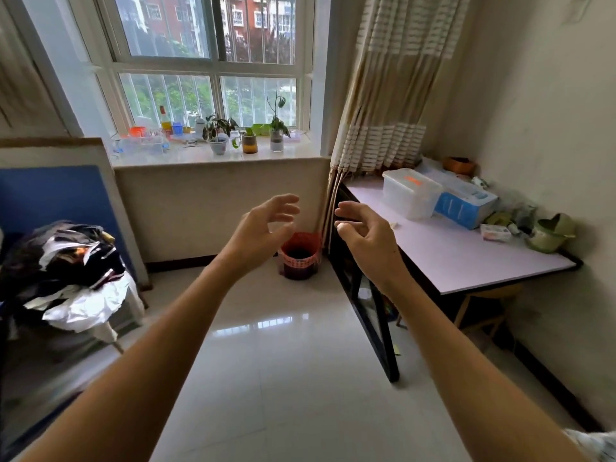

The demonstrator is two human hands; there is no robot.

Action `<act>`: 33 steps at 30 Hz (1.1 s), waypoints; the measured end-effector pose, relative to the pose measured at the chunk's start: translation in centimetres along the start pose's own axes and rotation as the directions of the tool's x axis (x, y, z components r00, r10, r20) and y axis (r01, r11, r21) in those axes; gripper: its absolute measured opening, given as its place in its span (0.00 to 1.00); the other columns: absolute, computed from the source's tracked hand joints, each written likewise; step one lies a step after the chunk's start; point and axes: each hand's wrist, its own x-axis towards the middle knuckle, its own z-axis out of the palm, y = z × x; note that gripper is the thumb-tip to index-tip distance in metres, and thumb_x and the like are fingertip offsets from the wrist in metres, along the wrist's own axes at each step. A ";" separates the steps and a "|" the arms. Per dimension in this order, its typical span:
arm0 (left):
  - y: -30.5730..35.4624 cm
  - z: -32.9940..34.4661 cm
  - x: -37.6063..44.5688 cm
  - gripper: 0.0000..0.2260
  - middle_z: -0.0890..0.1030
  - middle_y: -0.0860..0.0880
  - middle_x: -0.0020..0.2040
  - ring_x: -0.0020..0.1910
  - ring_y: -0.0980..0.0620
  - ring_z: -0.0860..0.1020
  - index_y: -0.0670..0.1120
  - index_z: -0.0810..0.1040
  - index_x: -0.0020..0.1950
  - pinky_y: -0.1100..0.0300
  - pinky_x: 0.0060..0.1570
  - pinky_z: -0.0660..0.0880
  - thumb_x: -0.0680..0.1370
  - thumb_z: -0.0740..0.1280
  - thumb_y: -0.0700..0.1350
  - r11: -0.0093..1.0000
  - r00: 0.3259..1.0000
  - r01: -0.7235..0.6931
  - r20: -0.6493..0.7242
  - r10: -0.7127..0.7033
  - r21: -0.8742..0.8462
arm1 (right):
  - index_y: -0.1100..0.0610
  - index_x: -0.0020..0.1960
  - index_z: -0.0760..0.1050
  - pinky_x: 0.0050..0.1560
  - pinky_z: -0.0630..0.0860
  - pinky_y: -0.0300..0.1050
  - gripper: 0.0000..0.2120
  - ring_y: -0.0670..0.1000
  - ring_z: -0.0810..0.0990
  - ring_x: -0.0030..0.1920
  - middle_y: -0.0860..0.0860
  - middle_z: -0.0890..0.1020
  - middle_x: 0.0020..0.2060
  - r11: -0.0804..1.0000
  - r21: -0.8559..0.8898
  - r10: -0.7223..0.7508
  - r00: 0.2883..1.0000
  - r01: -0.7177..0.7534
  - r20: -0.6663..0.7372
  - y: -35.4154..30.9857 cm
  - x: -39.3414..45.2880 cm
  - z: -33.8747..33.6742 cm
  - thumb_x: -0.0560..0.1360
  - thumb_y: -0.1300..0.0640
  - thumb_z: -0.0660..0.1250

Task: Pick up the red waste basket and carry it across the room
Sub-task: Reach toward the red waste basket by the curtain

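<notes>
Two bare hands reach forward at mid-frame, the left hand point(263, 228) and right hand point(365, 233) both empty, fingers spread and curled, palms facing each other. Just below and between them in the picture, the red basket point(300, 256) stands on the tiled floor point(283, 378) under the window, beside the bench point(466, 258) and curtain point(383, 111).

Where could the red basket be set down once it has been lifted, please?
The tiled floor is bare between the clothes pile and the desk. The desk's near half is free; its far end and wall side are crowded with the clear box and clutter. The windowsill is full. Red basket sits in the corner.
</notes>
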 end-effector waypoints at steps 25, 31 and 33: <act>-31.4 8.1 39.5 0.19 0.82 0.54 0.58 0.57 0.59 0.80 0.53 0.75 0.68 0.57 0.53 0.80 0.78 0.68 0.39 0.961 0.963 0.268 0.051 -0.265 -0.064 | 0.45 0.63 0.79 0.44 0.77 0.27 0.19 0.33 0.82 0.48 0.39 0.84 0.51 0.980 0.003 0.197 0.976 -0.198 0.089 27.4 44.2 8.8 0.73 0.50 0.66; -40.9 9.1 49.6 0.18 0.82 0.51 0.58 0.57 0.55 0.81 0.49 0.76 0.67 0.52 0.54 0.80 0.78 0.67 0.38 0.949 0.952 0.303 0.064 -0.298 -0.089 | 0.46 0.62 0.79 0.45 0.75 0.24 0.18 0.32 0.82 0.47 0.40 0.84 0.51 0.970 -0.019 0.243 0.967 -0.242 0.074 33.8 55.3 12.7 0.73 0.51 0.66; -45.0 9.2 54.1 0.18 0.82 0.50 0.58 0.57 0.53 0.81 0.48 0.76 0.68 0.50 0.56 0.79 0.78 0.67 0.37 0.944 0.950 0.312 0.068 -0.306 -0.104 | 0.47 0.62 0.79 0.46 0.75 0.26 0.17 0.32 0.81 0.45 0.41 0.84 0.52 0.964 -0.027 0.266 0.962 -0.265 0.061 36.2 60.1 14.8 0.74 0.54 0.67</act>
